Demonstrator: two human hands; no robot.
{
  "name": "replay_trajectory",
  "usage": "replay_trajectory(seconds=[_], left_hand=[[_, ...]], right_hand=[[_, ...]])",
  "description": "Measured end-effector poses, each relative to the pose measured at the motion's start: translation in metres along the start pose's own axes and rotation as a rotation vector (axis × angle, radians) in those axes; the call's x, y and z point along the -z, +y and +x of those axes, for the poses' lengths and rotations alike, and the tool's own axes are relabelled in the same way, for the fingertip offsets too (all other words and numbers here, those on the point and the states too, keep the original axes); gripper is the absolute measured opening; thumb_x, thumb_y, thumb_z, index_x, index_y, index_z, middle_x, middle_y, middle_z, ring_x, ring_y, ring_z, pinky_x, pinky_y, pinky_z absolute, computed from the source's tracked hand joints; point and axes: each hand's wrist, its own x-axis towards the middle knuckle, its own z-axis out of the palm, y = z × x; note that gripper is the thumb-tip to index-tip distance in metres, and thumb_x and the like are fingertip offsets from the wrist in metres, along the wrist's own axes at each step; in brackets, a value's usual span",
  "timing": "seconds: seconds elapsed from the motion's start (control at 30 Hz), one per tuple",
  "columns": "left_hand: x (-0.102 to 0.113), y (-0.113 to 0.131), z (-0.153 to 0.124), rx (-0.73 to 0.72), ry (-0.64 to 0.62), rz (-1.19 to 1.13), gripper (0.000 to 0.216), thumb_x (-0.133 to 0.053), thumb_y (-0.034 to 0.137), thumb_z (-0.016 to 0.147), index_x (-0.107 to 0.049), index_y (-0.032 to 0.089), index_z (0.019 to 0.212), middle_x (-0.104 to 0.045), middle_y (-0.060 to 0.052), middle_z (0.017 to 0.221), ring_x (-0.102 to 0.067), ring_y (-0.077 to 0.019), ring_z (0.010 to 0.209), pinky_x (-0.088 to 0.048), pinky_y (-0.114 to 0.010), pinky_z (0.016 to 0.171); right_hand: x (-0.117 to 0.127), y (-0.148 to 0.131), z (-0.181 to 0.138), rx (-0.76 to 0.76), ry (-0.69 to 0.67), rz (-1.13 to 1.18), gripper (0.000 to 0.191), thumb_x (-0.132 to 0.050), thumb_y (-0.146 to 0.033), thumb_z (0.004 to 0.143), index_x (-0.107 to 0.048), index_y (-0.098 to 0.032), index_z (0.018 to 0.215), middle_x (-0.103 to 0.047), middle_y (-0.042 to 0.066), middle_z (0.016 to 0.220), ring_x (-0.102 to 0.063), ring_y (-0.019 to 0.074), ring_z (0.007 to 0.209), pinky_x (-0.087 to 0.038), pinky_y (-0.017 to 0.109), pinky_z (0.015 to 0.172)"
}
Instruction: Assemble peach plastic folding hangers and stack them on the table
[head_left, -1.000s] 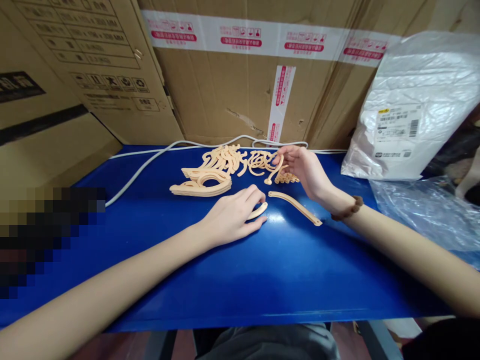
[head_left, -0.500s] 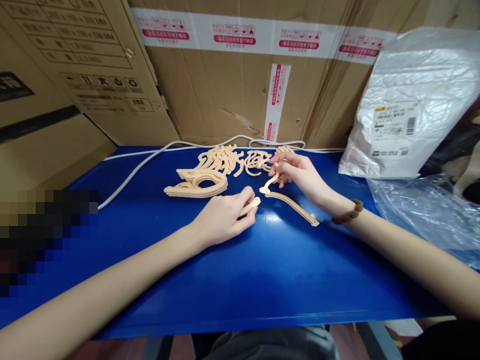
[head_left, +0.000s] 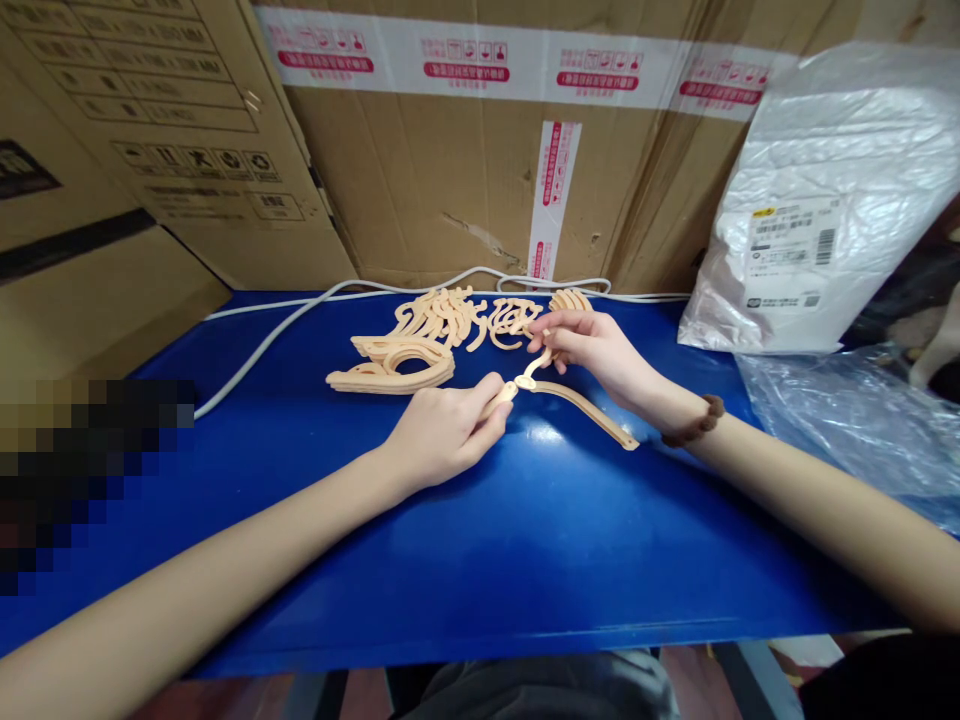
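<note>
My left hand (head_left: 442, 430) is closed round a beige hanger arm (head_left: 501, 398), mostly hidden in the fingers. Its tip meets the round base of a beige hanger hook (head_left: 537, 366). My right hand (head_left: 596, 350) pinches that hook by its upper part, with the fingers bent. From the hook's base a second, curved hanger arm (head_left: 592, 414) slopes down to the right, near the blue tabletop; whether the pieces are joined I cannot tell. Beyond my left hand lies a stack of beige hanger arms (head_left: 394, 382).
Behind my hands are a pile of loose hooks (head_left: 442, 318), some curved pieces (head_left: 511, 320) and another small row of pieces (head_left: 570, 300). A white cable (head_left: 262, 365) runs along the back. Cardboard boxes (head_left: 427, 180) wall the table; a white plastic bag (head_left: 795, 220) stands at right.
The hanger arm in my left hand and the hook in my right hand have come together; before, a small gap lay between them. The right hand has shifted slightly left.
</note>
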Motion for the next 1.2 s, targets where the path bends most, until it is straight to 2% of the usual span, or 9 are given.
replay_trajectory(seconds=[0.27,0.57,0.73,0.87,0.93,1.1,1.2], left_hand=[[-0.0017,-0.0014,-0.0014,-0.045,0.053,0.076,0.03,-0.028,0.035,0.101,-0.049,0.018,0.089,-0.06,0.002,0.062,-0.056,-0.0133,0.049,-0.026,-0.023,0.046],[-0.0093,-0.002,-0.004,-0.125,0.091,0.172,0.03,-0.025,0.037,0.104,-0.049,0.018,0.102,-0.069,-0.001,0.072,-0.064,-0.0143,0.053,-0.03,-0.022,0.043],[-0.0093,-0.0014,-0.0057,-0.139,0.133,0.116,0.034,-0.027,0.037,0.104,-0.038,0.014,0.127,-0.07,0.001,0.07,-0.066,-0.0137,0.053,-0.035,-0.019,0.043],[-0.0065,-0.0005,-0.0058,-0.24,0.173,0.101,0.038,-0.03,0.031,0.104,-0.032,0.019,0.14,-0.074,-0.001,0.089,-0.069,-0.0122,0.061,-0.038,-0.019,0.045],[-0.0057,-0.0002,-0.0054,-0.284,0.165,0.099,0.036,-0.032,0.028,0.104,-0.037,0.023,0.139,-0.074,-0.001,0.096,-0.07,-0.0121,0.065,-0.04,-0.019,0.047],[-0.0066,0.0008,-0.005,-0.271,0.182,0.085,0.031,-0.032,0.028,0.103,-0.046,0.019,0.129,-0.073,0.001,0.079,-0.067,-0.011,0.056,-0.041,-0.018,0.049],[-0.0076,0.0013,-0.0052,-0.283,0.214,0.106,0.028,-0.031,0.029,0.104,-0.046,0.019,0.125,-0.073,0.0,0.079,-0.067,-0.0115,0.056,-0.044,-0.018,0.05]], right_hand=[[0.0034,0.0048,0.0025,-0.032,-0.061,0.034,0.022,-0.07,-0.02,0.075,-0.071,-0.013,0.096,-0.075,0.008,0.09,-0.064,0.0104,0.068,-0.048,0.019,0.051],[0.003,0.0055,0.0023,-0.072,-0.111,0.035,0.019,-0.071,-0.017,0.075,-0.073,-0.014,0.094,-0.075,0.006,0.084,-0.064,0.0087,0.06,-0.046,0.016,0.044],[0.0023,0.0048,0.0015,-0.063,-0.142,0.024,0.02,-0.071,-0.018,0.075,-0.073,-0.014,0.094,-0.075,0.006,0.081,-0.062,0.0087,0.056,-0.047,0.016,0.042],[0.0023,0.0043,0.0007,-0.057,-0.148,-0.01,0.02,-0.07,-0.018,0.075,-0.073,-0.013,0.094,-0.074,0.005,0.081,-0.063,0.0087,0.056,-0.047,0.016,0.042],[0.0025,0.0046,0.001,-0.052,-0.149,-0.019,0.02,-0.07,-0.018,0.075,-0.073,-0.014,0.095,-0.074,0.006,0.082,-0.063,0.009,0.057,-0.047,0.017,0.043],[0.0005,0.0023,0.002,-0.005,-0.164,-0.082,0.018,-0.064,-0.016,0.077,-0.073,-0.014,0.092,-0.073,0.004,0.082,-0.063,0.0092,0.06,-0.048,0.017,0.046],[-0.0036,-0.0018,-0.0002,-0.004,-0.233,-0.153,0.018,-0.061,-0.017,0.08,-0.073,-0.015,0.094,-0.072,0.003,0.085,-0.061,0.0081,0.061,-0.05,0.018,0.053]])
